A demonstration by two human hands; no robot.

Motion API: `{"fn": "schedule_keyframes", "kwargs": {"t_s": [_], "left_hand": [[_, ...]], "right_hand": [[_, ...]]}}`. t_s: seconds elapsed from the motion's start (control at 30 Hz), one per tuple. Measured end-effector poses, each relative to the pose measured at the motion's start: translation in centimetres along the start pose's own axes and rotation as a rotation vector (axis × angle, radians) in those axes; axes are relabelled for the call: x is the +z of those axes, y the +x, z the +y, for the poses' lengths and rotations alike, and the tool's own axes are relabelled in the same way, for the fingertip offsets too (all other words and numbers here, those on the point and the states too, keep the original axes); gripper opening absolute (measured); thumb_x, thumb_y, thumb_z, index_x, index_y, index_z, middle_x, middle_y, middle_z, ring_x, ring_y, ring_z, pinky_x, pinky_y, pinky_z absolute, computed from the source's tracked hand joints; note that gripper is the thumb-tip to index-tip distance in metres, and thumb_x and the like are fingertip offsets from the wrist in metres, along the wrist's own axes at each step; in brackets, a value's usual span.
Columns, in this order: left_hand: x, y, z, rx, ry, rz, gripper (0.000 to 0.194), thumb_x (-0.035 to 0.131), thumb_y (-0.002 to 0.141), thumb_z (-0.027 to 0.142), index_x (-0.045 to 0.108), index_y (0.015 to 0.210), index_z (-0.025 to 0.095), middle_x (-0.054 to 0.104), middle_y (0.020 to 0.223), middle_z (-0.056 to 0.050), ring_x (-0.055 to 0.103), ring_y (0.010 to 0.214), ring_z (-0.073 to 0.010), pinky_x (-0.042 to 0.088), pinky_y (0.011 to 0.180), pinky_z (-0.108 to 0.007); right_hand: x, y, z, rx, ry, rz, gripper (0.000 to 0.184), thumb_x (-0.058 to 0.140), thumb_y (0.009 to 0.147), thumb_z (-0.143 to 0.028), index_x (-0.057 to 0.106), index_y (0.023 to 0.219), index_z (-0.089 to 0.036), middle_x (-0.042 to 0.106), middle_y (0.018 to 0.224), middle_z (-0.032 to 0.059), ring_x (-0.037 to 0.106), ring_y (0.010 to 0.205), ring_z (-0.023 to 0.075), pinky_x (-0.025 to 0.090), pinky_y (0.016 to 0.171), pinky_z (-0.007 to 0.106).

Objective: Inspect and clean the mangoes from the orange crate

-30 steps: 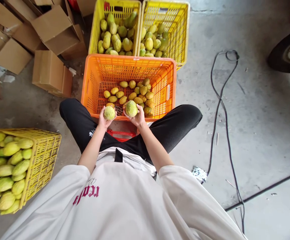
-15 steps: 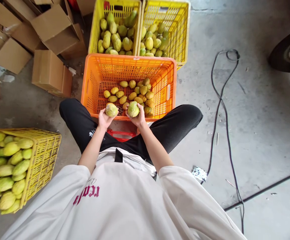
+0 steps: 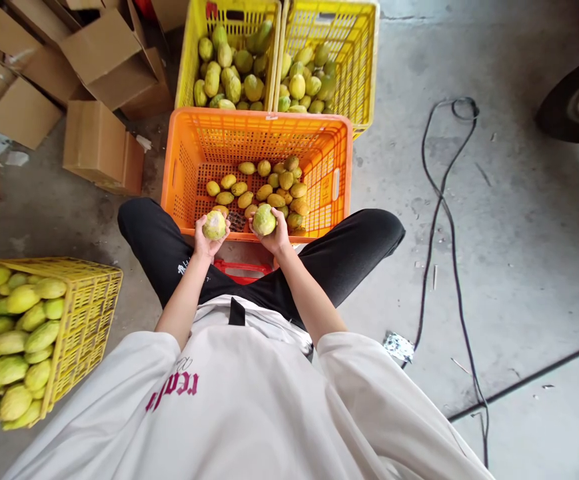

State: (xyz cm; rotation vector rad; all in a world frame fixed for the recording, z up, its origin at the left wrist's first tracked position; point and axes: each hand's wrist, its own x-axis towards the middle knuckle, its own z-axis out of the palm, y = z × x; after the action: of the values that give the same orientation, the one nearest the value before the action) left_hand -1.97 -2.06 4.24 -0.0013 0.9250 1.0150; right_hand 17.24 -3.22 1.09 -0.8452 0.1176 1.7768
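Note:
I sit with my legs spread around an orange crate [image 3: 204, 137] that holds several yellow-green mangoes on its floor. My left hand [image 3: 203, 245] is closed around one round green-yellow mango [image 3: 214, 225] at the crate's near rim. My right hand [image 3: 276, 237] grips a second mango [image 3: 264, 219] just to the right of it, also over the near rim. Both fruits are held up, a short gap apart.
Two yellow crates [image 3: 359, 80] with mangoes stand behind the orange one. Another full yellow crate [image 3: 86, 313] is at my left. Cardboard boxes [image 3: 100, 143] lie at the back left. A black cable [image 3: 439, 200] runs over the concrete floor on the right, near a wheel [image 3: 574, 107].
Both hands stay at the crate's near rim; the left hand's mango has been turned and shifted slightly, the right one barely moved.

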Motion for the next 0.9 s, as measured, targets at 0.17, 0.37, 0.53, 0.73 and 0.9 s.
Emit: {"fn": "schedule_keyframes", "kwargs": {"t_s": [0.17,0.37,0.53,0.73,0.9], "left_hand": [[-0.3,0.9,-0.2,-0.013,0.036,0.063,0.047,0.036,0.099,0.049,0.07,0.095,0.017,0.074,0.099,-0.011,0.071,0.098,-0.0225,0.06,0.076,-0.031],[-0.6,0.9,-0.3,-0.015,-0.039,0.01,0.047,0.034,0.095,0.042,0.067,0.119,0.018,0.073,0.112,-0.013,0.067,0.111,-0.0283,0.058,0.078,-0.037],[-0.5,0.2,0.0,0.053,-0.086,-0.115,0.046,0.038,0.093,0.038,0.062,0.13,0.023,0.069,0.125,-0.011,0.062,0.123,-0.0278,0.057,0.085,-0.036],[-0.4,-0.1,-0.1,-0.003,-0.072,-0.157,0.047,0.045,0.09,0.045,0.061,0.129,0.023,0.066,0.127,-0.012,0.061,0.123,-0.0275,0.056,0.089,-0.035],[-0.4,0.1,-0.3,-0.021,-0.11,-0.131,0.045,0.049,0.088,0.049,0.064,0.116,0.018,0.068,0.112,-0.014,0.065,0.11,-0.0262,0.057,0.08,-0.032]], "right_hand": [[-0.1,0.2,0.1,0.002,0.006,0.013,0.022,0.055,0.086,-0.039,0.063,0.094,-0.021,0.075,0.082,0.005,0.072,0.078,0.0214,0.064,0.072,0.036],[-0.2,0.2,0.1,0.012,-0.006,0.007,0.019,0.055,0.086,-0.038,0.062,0.093,-0.021,0.076,0.08,0.0051,0.071,0.077,0.0218,0.063,0.075,0.037],[-0.1,0.1,0.0,-0.005,0.066,-0.001,0.023,0.05,0.086,-0.04,0.06,0.094,-0.021,0.074,0.08,0.0058,0.072,0.083,0.0248,0.063,0.076,0.042],[-0.1,0.2,-0.2,0.018,0.101,0.005,0.027,0.054,0.085,-0.04,0.059,0.101,-0.02,0.075,0.085,0.0077,0.072,0.085,0.0254,0.063,0.074,0.042],[-0.3,0.2,-0.3,-0.022,0.061,0.003,0.026,0.062,0.085,-0.044,0.061,0.102,-0.023,0.075,0.086,0.0035,0.072,0.083,0.0227,0.064,0.074,0.04]]}}
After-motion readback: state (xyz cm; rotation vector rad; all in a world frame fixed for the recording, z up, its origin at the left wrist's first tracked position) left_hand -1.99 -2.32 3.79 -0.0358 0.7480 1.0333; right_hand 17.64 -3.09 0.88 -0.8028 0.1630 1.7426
